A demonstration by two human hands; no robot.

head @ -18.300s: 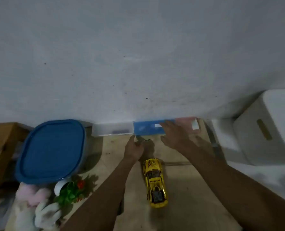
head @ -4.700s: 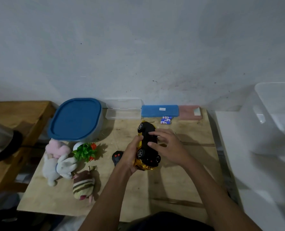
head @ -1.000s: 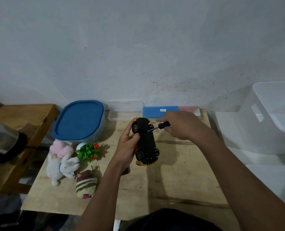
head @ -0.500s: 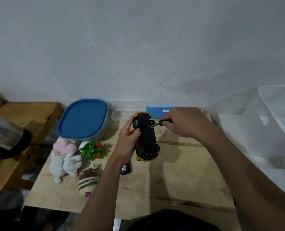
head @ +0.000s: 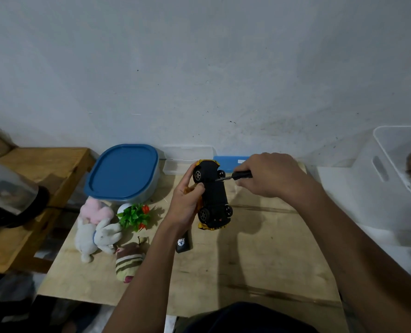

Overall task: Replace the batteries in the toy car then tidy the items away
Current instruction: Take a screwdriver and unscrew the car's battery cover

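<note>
With left hand (head: 184, 205), grips upturned car (head: 212, 195) over table (head: 247, 260); with right hand (head: 269, 175), grips screwdriver (head: 241, 174), tip on car's underside. Could slip off screw and strip it, given wobbly one-hand hold. Tub (head: 122, 171) lidded, contents hidden; clear bin (head: 391, 164) at right, contents unclear.
</note>
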